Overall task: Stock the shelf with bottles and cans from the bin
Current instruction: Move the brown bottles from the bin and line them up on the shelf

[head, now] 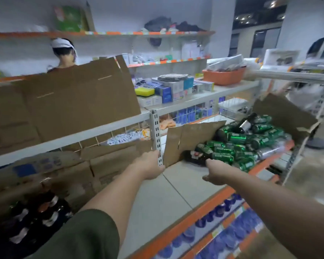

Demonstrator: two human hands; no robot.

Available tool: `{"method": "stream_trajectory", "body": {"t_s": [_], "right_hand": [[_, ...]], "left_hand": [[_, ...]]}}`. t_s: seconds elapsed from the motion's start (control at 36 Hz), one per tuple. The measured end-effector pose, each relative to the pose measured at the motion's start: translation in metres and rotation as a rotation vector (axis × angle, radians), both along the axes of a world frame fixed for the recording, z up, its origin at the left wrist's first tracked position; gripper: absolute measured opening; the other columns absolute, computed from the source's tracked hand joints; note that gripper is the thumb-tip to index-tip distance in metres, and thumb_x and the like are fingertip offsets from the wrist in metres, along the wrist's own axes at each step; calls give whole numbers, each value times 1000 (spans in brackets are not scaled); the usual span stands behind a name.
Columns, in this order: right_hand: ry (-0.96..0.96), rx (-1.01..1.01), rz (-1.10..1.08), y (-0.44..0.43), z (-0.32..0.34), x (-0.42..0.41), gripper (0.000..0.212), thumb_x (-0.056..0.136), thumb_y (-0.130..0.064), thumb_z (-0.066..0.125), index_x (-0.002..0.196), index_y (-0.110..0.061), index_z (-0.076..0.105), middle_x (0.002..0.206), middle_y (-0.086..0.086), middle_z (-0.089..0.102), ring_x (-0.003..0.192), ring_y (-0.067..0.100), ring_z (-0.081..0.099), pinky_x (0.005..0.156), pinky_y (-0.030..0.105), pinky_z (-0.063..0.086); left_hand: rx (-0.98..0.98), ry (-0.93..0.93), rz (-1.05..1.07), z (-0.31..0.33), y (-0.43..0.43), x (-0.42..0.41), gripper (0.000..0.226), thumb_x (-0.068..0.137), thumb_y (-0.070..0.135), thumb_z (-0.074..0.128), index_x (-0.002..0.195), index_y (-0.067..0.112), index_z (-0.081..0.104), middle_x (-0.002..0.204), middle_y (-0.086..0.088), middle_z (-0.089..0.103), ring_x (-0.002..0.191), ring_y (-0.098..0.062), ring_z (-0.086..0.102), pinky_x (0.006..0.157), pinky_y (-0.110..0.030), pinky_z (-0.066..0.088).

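**On the middle shelf, right of the post: reaching for the fallen bottle**

Our right hand hovers with its grip wide and empty, fingertips just short of the dark bottle lying against the green cans beside torn cardboard. Our left hand is at the shelf post; we cannot tell its grip. We should wrap the bottle's body, lift it clear of the cans, and stand it on the bare shelf.

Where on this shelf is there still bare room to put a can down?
Bare grey shelf board in the middle, bordered by the boxes on the left, the cardboard flap behind and the orange front edge. The right end is crowded with piled green cans and bottles.
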State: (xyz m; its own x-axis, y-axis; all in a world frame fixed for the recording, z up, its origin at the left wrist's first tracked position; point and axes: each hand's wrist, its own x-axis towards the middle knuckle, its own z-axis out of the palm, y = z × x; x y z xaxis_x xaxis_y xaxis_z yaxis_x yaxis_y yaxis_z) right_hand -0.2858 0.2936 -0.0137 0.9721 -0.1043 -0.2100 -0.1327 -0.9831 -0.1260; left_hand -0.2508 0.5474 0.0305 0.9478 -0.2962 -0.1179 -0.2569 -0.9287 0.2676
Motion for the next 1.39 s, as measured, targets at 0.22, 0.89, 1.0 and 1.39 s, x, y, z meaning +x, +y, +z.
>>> {"method": "stream_trajectory", "body": {"t_s": [0.22,0.89,1.0,1.39], "right_hand": [[15,6,-140,-86,-2,-8,37,94,-37,60,118,-13,47,116,5,58,100,23,59,79,35,53],[-16,125,-17,-346,-47,258,34,87,-24,56,118,-12,53,120,11,61,104,28,59,86,39,53],[13,107,33,-345,-54,268,23,89,-24,56,109,-14,51,118,11,61,100,28,59,85,40,53],[-11,101,109,-322,-56,252,40,93,-24,54,131,-11,45,129,10,56,105,25,59,91,40,53]], "left_hand": [[62,-2,-151,-11,-91,21,51,95,43,60,139,20,44,141,-6,55,129,-28,52,104,-43,45],[319,300,-198,-132,-360,209,58,91,20,64,145,26,42,142,-8,51,121,-31,55,80,-34,41],[341,332,-195,-139,-364,217,60,91,15,66,145,22,40,139,-10,55,117,-31,58,77,-34,43],[747,145,-448,-161,-348,210,38,97,21,62,134,27,58,154,-8,41,147,-38,25,113,-63,27]]}}
